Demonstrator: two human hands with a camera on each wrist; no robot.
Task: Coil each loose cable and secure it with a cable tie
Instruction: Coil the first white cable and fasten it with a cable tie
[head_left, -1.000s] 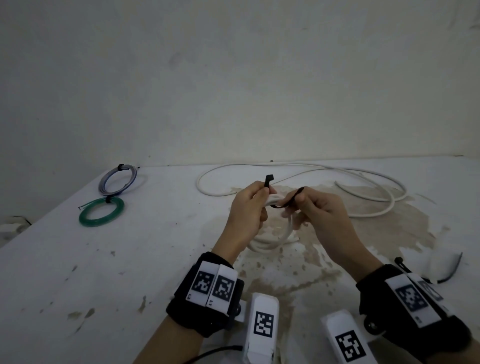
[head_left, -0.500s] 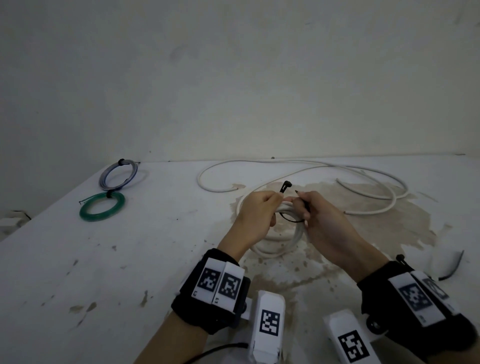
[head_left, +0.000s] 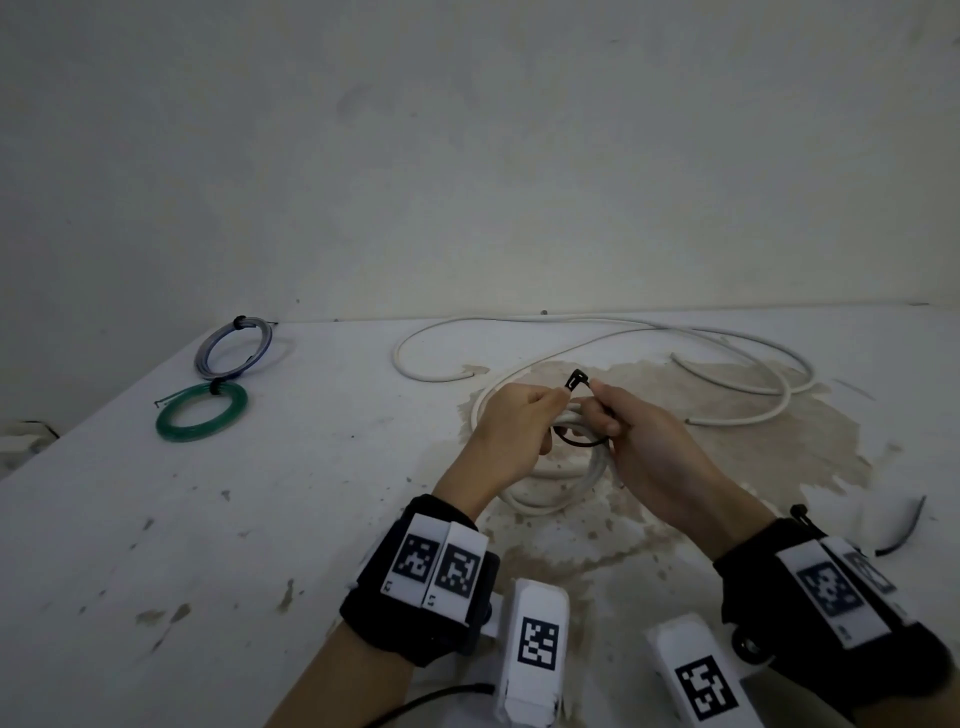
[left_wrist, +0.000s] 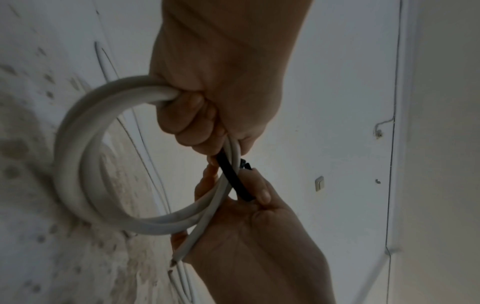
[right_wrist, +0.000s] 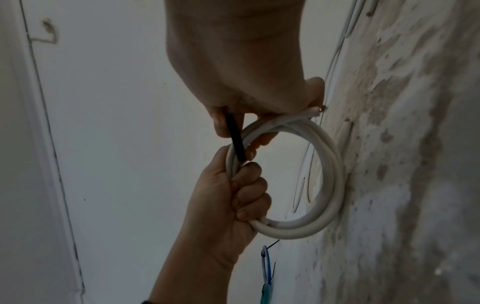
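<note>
A white cable coil (head_left: 558, 480) hangs between both hands above the stained table (head_left: 311, 519). My left hand (head_left: 553, 413) grips the coil's top in a fist, fingers curled round its strands (left_wrist: 166, 96). A black cable tie (head_left: 575, 383) loops under the strands, its head sticking up between the hands. My right hand (head_left: 597, 410) pinches the tie's strap (right_wrist: 235, 137) between thumb and forefinger beside the left fist. The strap (left_wrist: 233, 179) crosses the coil (left_wrist: 75, 154) just below the left fingers. The coil's cut end (right_wrist: 318, 110) pokes out by the right hand.
A long loose white cable (head_left: 727, 353) sprawls across the back of the table. A tied blue-grey coil (head_left: 234, 348) and a tied green coil (head_left: 201, 413) lie at the far left. A spare black tie (head_left: 904, 530) lies at the right edge. The wall is close behind.
The right hand has brought the tie's strap down and round under the coil, forming a loop. Both hands and the coil have shifted slightly away from me.
</note>
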